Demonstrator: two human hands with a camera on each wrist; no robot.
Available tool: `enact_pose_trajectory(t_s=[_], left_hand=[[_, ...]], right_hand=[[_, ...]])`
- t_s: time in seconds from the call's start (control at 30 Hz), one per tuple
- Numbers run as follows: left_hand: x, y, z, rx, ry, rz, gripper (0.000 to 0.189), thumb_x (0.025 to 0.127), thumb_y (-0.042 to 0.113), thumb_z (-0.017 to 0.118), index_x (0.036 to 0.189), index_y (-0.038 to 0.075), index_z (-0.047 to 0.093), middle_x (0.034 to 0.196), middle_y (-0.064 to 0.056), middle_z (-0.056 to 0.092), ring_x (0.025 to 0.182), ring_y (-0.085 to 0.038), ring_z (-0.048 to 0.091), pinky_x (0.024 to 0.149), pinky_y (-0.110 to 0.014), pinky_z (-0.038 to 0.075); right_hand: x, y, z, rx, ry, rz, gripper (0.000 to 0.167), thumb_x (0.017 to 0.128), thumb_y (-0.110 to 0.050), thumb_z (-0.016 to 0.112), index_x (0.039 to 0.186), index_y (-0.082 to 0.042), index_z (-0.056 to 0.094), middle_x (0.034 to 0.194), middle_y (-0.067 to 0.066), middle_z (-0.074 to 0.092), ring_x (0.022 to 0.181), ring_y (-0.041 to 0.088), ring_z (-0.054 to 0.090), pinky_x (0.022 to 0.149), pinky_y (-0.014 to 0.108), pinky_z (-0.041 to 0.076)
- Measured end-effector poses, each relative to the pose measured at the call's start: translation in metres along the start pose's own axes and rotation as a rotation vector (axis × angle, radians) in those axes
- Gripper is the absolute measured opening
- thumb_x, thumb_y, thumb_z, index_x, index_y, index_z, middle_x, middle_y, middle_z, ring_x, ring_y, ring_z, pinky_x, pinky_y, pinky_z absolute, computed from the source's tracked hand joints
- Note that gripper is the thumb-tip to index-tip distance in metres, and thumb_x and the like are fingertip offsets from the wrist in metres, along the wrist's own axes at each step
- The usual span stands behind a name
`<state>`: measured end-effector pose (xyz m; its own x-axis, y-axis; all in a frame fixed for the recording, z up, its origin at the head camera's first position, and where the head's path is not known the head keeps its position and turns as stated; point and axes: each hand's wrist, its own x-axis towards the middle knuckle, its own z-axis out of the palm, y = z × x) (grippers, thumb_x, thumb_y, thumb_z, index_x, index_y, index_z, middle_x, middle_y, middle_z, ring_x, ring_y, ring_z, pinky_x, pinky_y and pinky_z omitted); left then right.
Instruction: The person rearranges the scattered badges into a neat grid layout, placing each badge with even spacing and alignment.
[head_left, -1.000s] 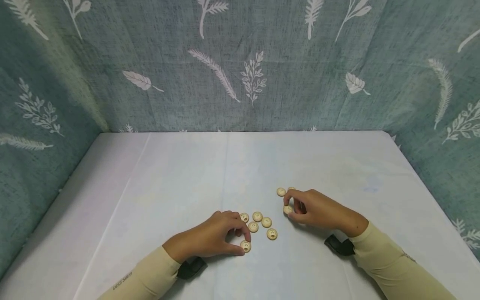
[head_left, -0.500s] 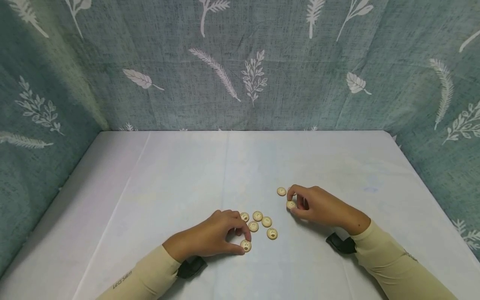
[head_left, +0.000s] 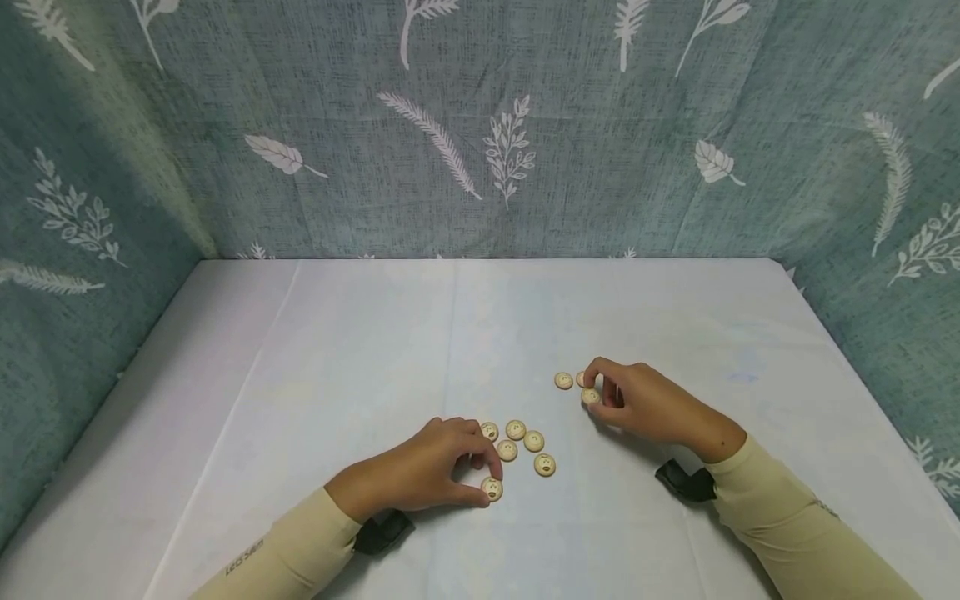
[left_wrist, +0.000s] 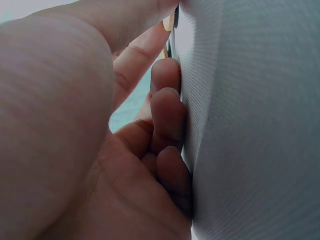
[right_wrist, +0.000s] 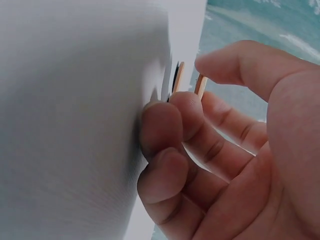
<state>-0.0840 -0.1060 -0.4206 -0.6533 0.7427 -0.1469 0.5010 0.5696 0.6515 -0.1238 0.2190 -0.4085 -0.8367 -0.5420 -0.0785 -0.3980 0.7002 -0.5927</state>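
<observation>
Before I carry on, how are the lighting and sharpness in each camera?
Head view: fairly even light, soft shadows near the left hand and right hand, markings on the discs small and hard to read; left wrist view: palm shadowed, top-left corner washed out; right wrist view: tabletop dim at left, backdrop blurred.

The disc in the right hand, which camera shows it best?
The head view: there the disc in the right hand shows its round face, partly covered. The right wrist view shows mainly its thin edge; I can't make it out in the left wrist view.
</observation>
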Motion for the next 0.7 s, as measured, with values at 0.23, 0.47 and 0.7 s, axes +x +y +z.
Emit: enact_pose_trajectory(t_s=[0.23,0.47,0.7], left_hand=[[0.0007,0.0005,-0.0018,0.005,-0.002,0.002,0.024,0.08,0.034,0.085,0.099,0.035,0.07,0.089,0.016,0.053,0.085,-0.002,0.048,0.088,-0.03,0.037],[0.0009,-0.0009,-0.001,0.005,0.007,0.003,0.025,0.079,0.034,0.085,0.098,0.035,0.07,0.088,0.016,0.053,0.085,-0.002,0.048,0.087,-0.029,0.037],[-0.0001,0.0003,-0.0006,0.006,0.003,0.001,0.024,0.079,0.033,0.085,0.098,0.035,0.07,0.088,0.016,0.053,0.083,-0.003,0.048,0.086,-0.029,0.037]], right_hand=[[0.0011,0.003,-0.0037,0.002,0.004,0.039,0.018,0.093,-0.011,0.068,0.106,-0.013,0.056,0.067,-0.008,0.052,0.056,0.004,0.046,0.055,0.022,0.041],[0.0013,0.0057,-0.0057,0.01,0.008,0.066,0.019,0.092,-0.009,0.068,0.106,-0.011,0.056,0.067,-0.006,0.053,0.057,0.006,0.047,0.055,0.023,0.042],[0.0016,0.0098,-0.0056,0.016,0.009,0.096,0.021,0.091,-0.007,0.068,0.108,-0.009,0.056,0.069,-0.004,0.055,0.058,0.008,0.048,0.054,0.023,0.042]])
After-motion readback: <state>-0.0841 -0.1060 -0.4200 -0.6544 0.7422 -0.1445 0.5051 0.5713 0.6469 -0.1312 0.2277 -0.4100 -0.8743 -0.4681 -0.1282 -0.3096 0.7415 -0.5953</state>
